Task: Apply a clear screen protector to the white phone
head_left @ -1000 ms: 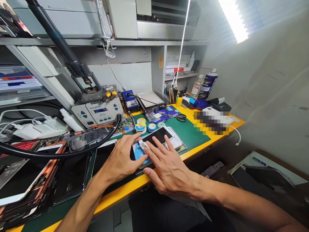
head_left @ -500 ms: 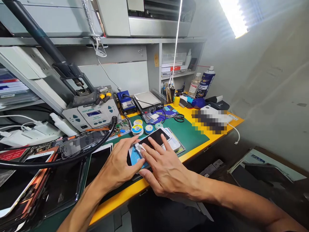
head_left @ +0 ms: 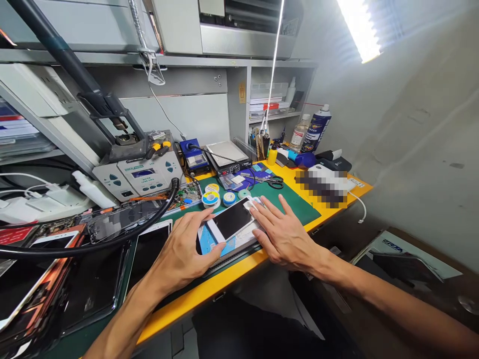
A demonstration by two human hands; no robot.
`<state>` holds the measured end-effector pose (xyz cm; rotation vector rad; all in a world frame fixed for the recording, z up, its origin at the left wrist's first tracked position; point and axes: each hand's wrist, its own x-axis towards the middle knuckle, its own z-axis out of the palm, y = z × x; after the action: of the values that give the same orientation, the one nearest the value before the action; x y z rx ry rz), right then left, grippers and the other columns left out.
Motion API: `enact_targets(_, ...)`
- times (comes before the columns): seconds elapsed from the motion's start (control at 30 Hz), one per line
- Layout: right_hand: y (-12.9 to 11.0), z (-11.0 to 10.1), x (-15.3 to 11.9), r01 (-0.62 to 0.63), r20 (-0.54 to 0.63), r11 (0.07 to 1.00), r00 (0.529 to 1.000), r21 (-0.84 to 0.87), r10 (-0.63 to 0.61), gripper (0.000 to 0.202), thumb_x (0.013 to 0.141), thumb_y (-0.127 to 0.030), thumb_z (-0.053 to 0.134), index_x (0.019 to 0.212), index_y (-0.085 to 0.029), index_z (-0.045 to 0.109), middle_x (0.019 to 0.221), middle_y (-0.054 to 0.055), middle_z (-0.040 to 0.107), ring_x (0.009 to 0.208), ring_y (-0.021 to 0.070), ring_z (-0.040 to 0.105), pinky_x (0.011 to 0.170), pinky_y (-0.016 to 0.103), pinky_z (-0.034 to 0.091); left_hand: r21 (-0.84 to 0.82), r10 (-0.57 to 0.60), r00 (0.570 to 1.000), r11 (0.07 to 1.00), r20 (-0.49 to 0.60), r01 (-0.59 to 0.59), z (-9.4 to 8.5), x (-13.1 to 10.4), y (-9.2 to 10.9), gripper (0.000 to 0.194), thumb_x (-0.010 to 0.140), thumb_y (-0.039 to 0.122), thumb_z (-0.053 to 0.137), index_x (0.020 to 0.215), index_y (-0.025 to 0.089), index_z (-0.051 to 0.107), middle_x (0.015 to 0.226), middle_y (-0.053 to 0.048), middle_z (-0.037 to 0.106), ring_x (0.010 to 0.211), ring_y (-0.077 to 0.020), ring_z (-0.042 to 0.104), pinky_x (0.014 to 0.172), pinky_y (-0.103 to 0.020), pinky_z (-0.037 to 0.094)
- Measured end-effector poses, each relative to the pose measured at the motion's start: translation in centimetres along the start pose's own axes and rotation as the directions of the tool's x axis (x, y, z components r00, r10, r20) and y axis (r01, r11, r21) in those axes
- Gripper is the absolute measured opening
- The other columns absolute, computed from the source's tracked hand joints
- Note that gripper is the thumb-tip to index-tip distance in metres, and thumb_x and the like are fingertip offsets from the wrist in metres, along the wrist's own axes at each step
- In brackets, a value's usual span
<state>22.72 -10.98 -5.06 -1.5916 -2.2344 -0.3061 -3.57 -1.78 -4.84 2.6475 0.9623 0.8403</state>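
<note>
Left hand (head_left: 190,241), thumb and fingers spread, at white-framed phone's (head_left: 232,219) near end; right hand (head_left: 286,232), fingers extended, covers its far end (pressing on white cloth (head_left: 251,203), mostly hidden). Under phone, blue sheet (head_left: 206,240) partly covered.

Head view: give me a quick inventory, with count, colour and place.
Smartphone: one, white with black screen, front centre
Wipe: one, white, on its right end
Mat: one, green, on desk
Desk: one, yellow, below
Rework station: one, grey, rear left
Stacked phone parts: several, mixed, left
Scissors: one pair, black, mat's far side
Spray can: one, blue, rear right
Left hand: one, bare, phone's left end
Right hand: one, bare, right end
</note>
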Motion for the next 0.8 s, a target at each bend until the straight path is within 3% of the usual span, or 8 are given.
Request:
enact_targets(0.37,-0.7,0.0,-0.2,-0.078,-0.019,0.997,0.997,-0.028,0.077,0.050,0.106,-0.033,0.039,0.148,-0.008,0.052,0.157,0.015,0.048,0.151,0.0359,0.035,0.124,0.066,0.017,0.014,0.028,0.999,1.000,-0.019,-0.028,-0.1,0.2,-0.1,0.062,0.085,0.042,0.069,0.139,0.021,0.048,0.127,-0.010,0.062,0.118,-0.0267,0.059,0.105,-0.043,0.047)
enact_targets(0.57,-4.2,-0.1,-0.2,-0.050,-0.037,0.998,0.998,0.047,0.052,0.055,0.103,-0.039,0.044,0.144,-0.004,0.055,0.154,0.020,0.050,0.150,0.0382,0.035,0.125,0.064,0.011,0.047,0.081,0.997,0.996,0.002,-0.081,-0.9,-0.1,-0.9,0.065,0.083,0.034,0.068,0.142,0.024,0.042,0.123,-0.008,0.064,0.114,-0.0265,0.062,0.103,-0.044,0.050)
enact_targets(0.8,-8.3,-0.4,1.1,0.043,-0.005,0.980,0.999,0.193,-0.043,0.061,0.104,-0.046,0.041,0.147,-0.004,0.049,0.153,0.017,0.052,0.150,0.0347,0.034,0.127,0.058,0.009,0.087,0.156,0.988,0.984,0.007,-0.156,-0.3,-0.3,-2.5,0.065,0.088,0.045,0.066,0.144,0.025,0.041,0.130,-0.011,0.061,0.119,-0.0300,0.061,0.104,-0.048,0.050)
